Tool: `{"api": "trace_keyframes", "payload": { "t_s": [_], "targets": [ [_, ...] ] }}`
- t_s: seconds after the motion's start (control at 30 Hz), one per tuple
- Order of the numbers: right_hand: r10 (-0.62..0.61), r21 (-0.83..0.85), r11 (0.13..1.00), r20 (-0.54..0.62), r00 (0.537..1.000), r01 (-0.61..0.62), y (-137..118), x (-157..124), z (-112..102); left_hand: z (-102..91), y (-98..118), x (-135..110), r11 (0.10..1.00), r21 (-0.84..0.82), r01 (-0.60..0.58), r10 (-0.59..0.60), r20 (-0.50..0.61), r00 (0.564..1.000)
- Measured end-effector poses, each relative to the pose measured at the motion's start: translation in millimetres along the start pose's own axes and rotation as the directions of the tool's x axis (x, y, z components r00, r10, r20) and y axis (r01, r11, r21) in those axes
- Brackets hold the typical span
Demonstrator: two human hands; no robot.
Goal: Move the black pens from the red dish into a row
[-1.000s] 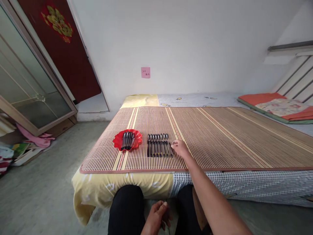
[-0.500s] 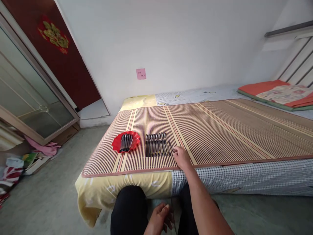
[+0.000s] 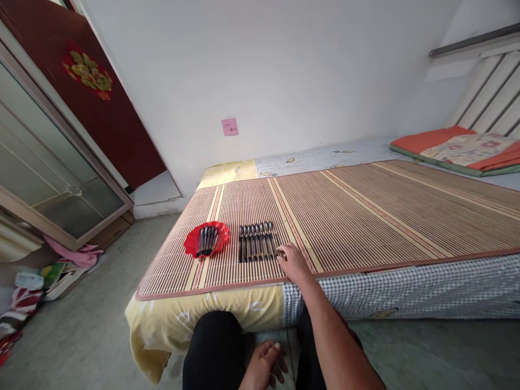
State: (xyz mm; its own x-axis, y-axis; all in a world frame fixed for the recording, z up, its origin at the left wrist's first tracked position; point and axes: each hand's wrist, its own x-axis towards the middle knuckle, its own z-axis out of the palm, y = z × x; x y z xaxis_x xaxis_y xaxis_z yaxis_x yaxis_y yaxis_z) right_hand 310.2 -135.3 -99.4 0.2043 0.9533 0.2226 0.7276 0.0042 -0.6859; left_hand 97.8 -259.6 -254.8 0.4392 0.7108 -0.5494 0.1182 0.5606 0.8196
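Shifted toward the front of the mat [image 3: 349, 222], the right hand [image 3: 291, 260] curls beside the pens [image 3: 256, 234], grip unclear, while the left hand [image 3: 266, 362] rests half-open, empty.

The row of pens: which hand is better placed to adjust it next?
Probably the right hand: it is at the right end of the row of pens, while the left hand is low between the knees, off the striped mat.

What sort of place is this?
Probably a bedroom: patterned sheets hang over the near edge, a striped mat lies on top, and folded orange bedding sits at the right.
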Motion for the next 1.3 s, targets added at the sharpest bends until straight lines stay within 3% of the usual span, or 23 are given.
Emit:
{"api": "trace_keyframes", "payload": {
  "t_s": [0.1, 0.37, 0.77, 1.07, 1.3],
  "targets": [
    [-0.017, -0.013, 1.0, 0.041, 0.999, 0.018, -2.1, -2.3, -3.2, -0.8, -0.4, 0.2, 0.997, 0.067, -0.027, 0.031, -0.065, 0.997],
    [-0.018, -0.002, 1.0, 0.107, 0.994, 0.018, -0.4, -2.1, -5.0, -2.4, 9.7, -8.0, 0.996, 0.089, -0.022, 0.021, 0.018, 1.0],
    [-0.002, 0.06, 0.998, 0.107, 0.994, -0.004, -3.3, -0.8, -6.2, -6.9, -19.9, 10.7, 0.995, 0.09, -0.03, 0.033, -0.036, 0.999],
    [-0.05, 0.032, 0.998, 0.091, 0.995, 0.047, -10.7, -2.1, -10.1, -4.8, -19.4, 8.2, 0.997, 0.073, -0.039, 0.043, -0.058, 0.997],
    [-0.008, 0.061, 0.998, 0.119, 0.993, 0.001, -11.7, -1.7, -11.2, -3.8, -15.5, 5.2, 0.994, 0.097, -0.041, 0.046, -0.054, 0.997]
  ]
}}
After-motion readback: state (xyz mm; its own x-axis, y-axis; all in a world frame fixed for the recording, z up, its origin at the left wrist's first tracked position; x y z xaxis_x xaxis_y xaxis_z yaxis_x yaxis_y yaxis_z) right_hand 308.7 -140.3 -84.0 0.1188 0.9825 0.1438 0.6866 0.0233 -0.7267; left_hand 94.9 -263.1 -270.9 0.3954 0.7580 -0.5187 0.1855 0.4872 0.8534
